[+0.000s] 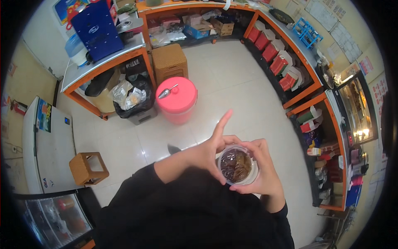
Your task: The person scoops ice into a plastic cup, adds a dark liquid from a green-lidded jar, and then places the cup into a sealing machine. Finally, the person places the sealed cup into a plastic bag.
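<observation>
Close to my body I hold a round clear plastic tub (237, 165) between both hands. Dark purple-brown and amber-brown contents show through its glossy top; I cannot tell exactly what they are. My left hand (209, 155) grips the left side, with one finger pointing up and away from the rim. Around the right side curls my right hand (266, 174), its fingers and thumb on the rim. A pale inner rim or second layer shows at the tub's lower right.
A pink lidded bucket (176, 102) with a metal scoop (168, 91) on top stands ahead, beside a full trash bin (136, 109) and a brown woven-pattern stool (169, 60). Orange-framed counters (298, 59) and a lit glass display case (357, 109) line the right. A chest freezer (49, 149) stands left.
</observation>
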Available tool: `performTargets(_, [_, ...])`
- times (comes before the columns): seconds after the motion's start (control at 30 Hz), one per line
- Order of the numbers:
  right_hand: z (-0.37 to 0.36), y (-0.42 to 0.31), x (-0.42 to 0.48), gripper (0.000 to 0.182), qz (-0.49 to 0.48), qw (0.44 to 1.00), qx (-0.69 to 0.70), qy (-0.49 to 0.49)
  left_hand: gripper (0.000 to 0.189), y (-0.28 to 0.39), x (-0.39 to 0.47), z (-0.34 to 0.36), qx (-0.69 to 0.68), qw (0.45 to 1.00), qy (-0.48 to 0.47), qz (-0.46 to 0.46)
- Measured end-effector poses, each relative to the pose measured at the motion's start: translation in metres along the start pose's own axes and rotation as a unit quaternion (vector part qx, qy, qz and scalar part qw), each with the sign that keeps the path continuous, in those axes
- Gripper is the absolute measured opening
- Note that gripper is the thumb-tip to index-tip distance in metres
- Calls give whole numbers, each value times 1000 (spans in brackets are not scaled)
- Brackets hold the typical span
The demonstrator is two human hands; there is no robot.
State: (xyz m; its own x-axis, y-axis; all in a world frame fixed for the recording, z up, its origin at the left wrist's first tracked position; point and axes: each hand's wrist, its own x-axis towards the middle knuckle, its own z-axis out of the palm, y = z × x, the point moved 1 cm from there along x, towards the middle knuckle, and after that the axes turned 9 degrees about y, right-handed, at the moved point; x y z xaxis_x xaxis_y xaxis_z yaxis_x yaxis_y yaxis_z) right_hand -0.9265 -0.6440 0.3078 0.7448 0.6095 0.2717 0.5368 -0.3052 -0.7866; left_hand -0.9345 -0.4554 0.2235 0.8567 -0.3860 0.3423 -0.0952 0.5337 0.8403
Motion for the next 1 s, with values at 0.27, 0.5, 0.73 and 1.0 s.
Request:
performTargets(0.27, [-78,157,136,89,34,987,66,142,144,-37,194,-121,143,989,-3,-26])
performTargets(0.5, [-155,282,321,86,-43,998,-10,48,70,-33,295,-235,180,948,260,-34])
performTargets(0.73, [-150,373,511,87,-82,995,62,-2,47,-28,313,-345,163,831,529,60])
performTargets(1.0, [-118,436,702,85,-80,995,61,-14,37,-11,336,-522,170,625,753,114])
